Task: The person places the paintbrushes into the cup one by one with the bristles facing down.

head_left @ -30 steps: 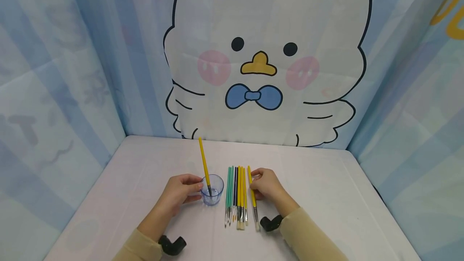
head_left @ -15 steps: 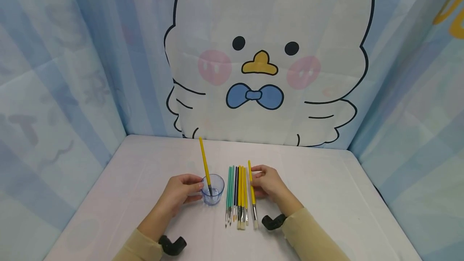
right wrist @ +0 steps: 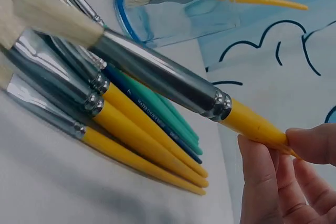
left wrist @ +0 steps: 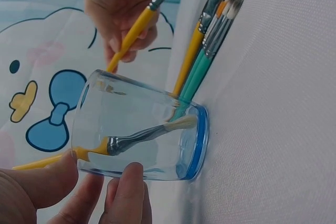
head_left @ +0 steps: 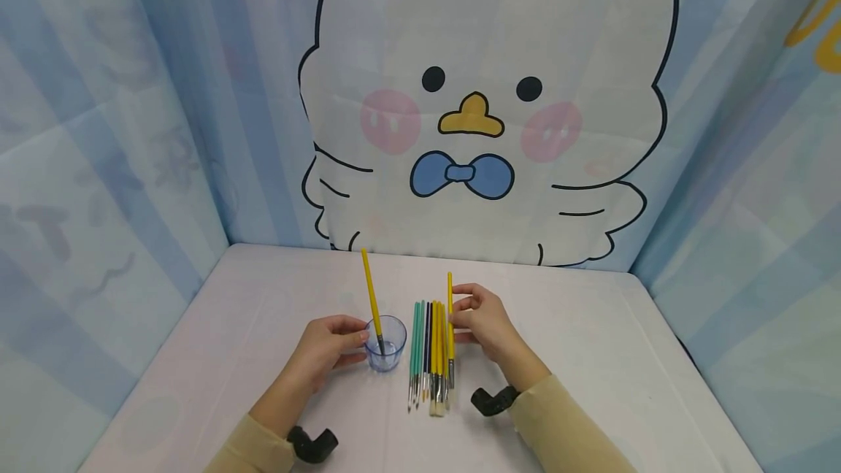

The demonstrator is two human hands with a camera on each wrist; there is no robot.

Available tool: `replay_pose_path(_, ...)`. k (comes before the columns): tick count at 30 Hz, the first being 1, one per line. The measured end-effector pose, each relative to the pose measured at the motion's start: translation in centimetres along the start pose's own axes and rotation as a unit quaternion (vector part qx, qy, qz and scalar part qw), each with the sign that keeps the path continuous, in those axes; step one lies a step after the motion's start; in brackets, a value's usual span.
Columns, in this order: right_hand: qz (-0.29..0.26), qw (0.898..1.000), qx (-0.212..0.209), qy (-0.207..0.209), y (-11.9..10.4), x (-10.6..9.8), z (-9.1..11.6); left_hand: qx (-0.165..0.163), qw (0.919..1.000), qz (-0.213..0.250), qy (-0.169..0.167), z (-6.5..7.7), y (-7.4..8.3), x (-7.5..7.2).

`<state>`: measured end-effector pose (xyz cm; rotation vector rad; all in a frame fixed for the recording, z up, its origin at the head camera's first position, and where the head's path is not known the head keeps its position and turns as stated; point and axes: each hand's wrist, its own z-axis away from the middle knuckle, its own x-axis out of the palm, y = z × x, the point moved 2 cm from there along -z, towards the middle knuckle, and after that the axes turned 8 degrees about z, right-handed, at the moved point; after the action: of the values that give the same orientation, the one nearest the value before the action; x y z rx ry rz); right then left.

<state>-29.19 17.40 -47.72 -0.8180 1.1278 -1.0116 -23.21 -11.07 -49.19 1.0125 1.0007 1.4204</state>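
My left hand (head_left: pixel 328 349) holds a clear, blue-tinted cup (head_left: pixel 384 365) upright on the table, thumb and fingers against its side. One yellow-handled paintbrush (head_left: pixel 371 290) leans inside it, bristles down at the bottom. Between thumb and fingers, my right hand (head_left: pixel 485 321) pinches the handle of another yellow paintbrush (right wrist: pixel 168 72), which has a silver ferrule and pale bristles pointing downward. In the right wrist view this brush passes above a row of paintbrushes lying side by side: teal ones (head_left: pixel 417 345), dark blue ones (head_left: pixel 427 345) and yellow ones (head_left: pixel 437 345). The row lies between the cup and my right hand.
A pale cloth covers the table (head_left: pixel 578 363). Behind it hangs a curtain (head_left: pixel 473 225) printed with a cartoon bird, with blue striped curtains at both sides. Black curved pieces (head_left: pixel 312 445) sit at both wrists, by the beige sleeves (head_left: pixel 565 429).
My right hand has lifted the yellow paintbrush from beside the row, moving it away from me and slightly left, over the row's right edge. The left hand and the cup stay in place.
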Motion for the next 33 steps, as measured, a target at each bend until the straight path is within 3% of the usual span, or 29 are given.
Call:
replay_pose_path(26, -0.026, 0.994, -0.107, 0.006, -5.8, 1.6, 3.3, -0.007, 1.0, -0.003, -0.002, 0.0, -0.2, 0.0)
replay_pose_path(33, -0.03, 0.991, -0.127, 0.007, -7.2, 1.8, 3.2, -0.007, 1.0, 0.002, -0.004, 0.0, 0.1, -0.1)
